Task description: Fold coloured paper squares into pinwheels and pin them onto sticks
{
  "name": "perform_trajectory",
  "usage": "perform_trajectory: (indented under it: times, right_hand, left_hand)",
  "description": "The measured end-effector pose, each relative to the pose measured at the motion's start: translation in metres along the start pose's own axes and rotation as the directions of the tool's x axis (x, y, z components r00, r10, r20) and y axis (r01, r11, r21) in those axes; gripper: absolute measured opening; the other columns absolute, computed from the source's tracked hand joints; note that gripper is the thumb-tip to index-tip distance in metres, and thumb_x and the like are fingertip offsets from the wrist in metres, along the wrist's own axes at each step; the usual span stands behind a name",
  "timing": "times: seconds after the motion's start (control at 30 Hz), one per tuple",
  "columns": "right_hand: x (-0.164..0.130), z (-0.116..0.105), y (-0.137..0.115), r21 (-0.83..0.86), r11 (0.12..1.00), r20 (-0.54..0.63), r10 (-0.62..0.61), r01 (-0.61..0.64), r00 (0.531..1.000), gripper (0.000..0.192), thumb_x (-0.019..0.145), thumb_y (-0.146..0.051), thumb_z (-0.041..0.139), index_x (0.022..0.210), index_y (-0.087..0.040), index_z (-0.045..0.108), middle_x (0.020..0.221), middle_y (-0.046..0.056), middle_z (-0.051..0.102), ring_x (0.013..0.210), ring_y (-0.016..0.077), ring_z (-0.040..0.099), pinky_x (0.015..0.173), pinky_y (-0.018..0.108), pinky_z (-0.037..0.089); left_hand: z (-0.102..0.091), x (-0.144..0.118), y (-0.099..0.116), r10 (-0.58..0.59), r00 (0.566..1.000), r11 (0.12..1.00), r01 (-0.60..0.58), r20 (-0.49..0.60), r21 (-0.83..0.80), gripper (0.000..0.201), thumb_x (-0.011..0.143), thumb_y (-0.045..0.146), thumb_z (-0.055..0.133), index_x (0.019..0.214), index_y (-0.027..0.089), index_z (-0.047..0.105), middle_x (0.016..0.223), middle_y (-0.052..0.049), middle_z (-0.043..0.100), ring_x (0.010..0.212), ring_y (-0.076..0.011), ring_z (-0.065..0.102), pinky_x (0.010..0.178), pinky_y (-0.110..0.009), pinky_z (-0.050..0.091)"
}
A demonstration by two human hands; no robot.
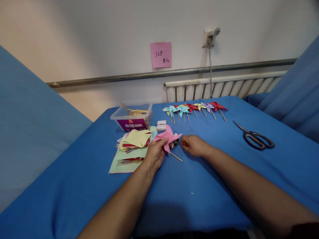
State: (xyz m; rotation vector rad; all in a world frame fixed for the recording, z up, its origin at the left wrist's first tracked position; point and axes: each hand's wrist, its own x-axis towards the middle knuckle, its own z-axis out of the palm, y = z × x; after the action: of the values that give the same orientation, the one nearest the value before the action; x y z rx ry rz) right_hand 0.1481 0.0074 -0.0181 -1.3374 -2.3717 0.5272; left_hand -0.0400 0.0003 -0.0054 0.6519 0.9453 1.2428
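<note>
- A blue cloth point(82, 186) covers the table, slightly creased, with a tiny pale scrap point(192, 193) near the front.
- Behind it, a pale wall point(119, 43) carries a metal rail point(134, 75), a pink note point(160, 54) with handwriting and a socket point(207, 38) with a cord; a white radiator point(199, 81) sits below, and blue curtains point(30, 132) hang at both sides.
- The pink pinwheel point(168, 133) is at mid-table, pinched between the left hand's point(157, 153) thumb and fingers, its stick point(176, 157) slanting toward the lower right.
- The right hand point(193, 145) is just beside it, fingers curled in (whether they hold anything, I cannot tell).
- A dark, shiny object point(175, 143) is partly hidden behind the pinwheel; its kind is unclear.
- The left forearm covers part of the green paper sheets point(116, 166).
- Finished pinwheels point(183, 109) overlap at the back, hard to count.
- Both forearms are cut off by the frame.
</note>
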Motion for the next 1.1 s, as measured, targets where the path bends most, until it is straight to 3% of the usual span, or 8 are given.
perform_trajectory:
  times: [0.2,0.47,0.7,0.93,1.1]
  right_hand:
    - [0.002,-0.001,0.006,0.08,0.976,-0.024,0.203,-0.201,0.979,0.01,0.081,-0.018,0.052,0.079,-0.018,0.062,0.071,0.002,0.065,0.062,0.0128,0.053,0.058,0.023,0.033]
    - [0.006,0.003,0.022,0.13,0.935,-0.039,0.337,-0.33,0.941,0.008,0.081,-0.024,0.058,0.08,-0.018,0.064,0.073,0.001,0.067,0.062,0.0121,0.055,0.055,0.022,0.034]
    - [0.004,0.004,0.009,0.131,0.933,-0.026,0.342,-0.336,0.939,0.013,0.08,-0.032,0.062,0.077,-0.019,0.064,0.068,-0.001,0.065,0.058,0.0109,0.053,0.053,0.022,0.032]
    - [0.001,-0.001,0.011,0.113,0.976,0.051,0.182,-0.186,0.982,0.005,0.08,-0.02,0.061,0.081,-0.019,0.065,0.075,-0.001,0.068,0.065,0.0112,0.058,0.06,0.021,0.038]
    - [-0.003,-0.007,0.002,0.021,0.986,0.037,0.162,-0.163,0.986,0.007,0.079,-0.015,0.058,0.078,-0.018,0.065,0.074,0.001,0.067,0.066,0.0128,0.056,0.061,0.023,0.035]
  left_hand:
    - [0.001,-0.001,0.0,-0.001,1.0,1.0,0.001,-0.007,0.016,0.017,0.061,0.009,0.076,0.078,0.009,0.071,0.067,-0.006,0.071,0.059,-0.0149,0.063,0.063,-0.027,0.053]
    - [0.001,0.0,0.0,-0.008,1.0,1.0,0.008,-0.009,0.0,0.018,0.061,0.009,0.076,0.078,0.009,0.071,0.069,-0.006,0.071,0.061,-0.0147,0.064,0.064,-0.026,0.054]
    - [0.003,-0.003,0.001,-0.008,1.0,1.0,0.008,-0.005,0.005,0.014,0.062,0.009,0.075,0.075,0.009,0.07,0.068,-0.006,0.071,0.06,-0.0152,0.063,0.064,-0.027,0.053]
    - [0.002,-0.001,0.0,0.007,1.0,1.0,-0.007,0.0,0.001,0.017,0.06,0.009,0.076,0.076,0.009,0.07,0.067,-0.005,0.07,0.059,-0.0143,0.063,0.064,-0.027,0.053]
    - [0.003,-0.002,0.0,0.016,1.0,1.0,-0.016,0.012,0.002,0.018,0.059,0.01,0.077,0.076,0.01,0.07,0.067,-0.005,0.071,0.059,-0.0146,0.063,0.062,-0.026,0.053]
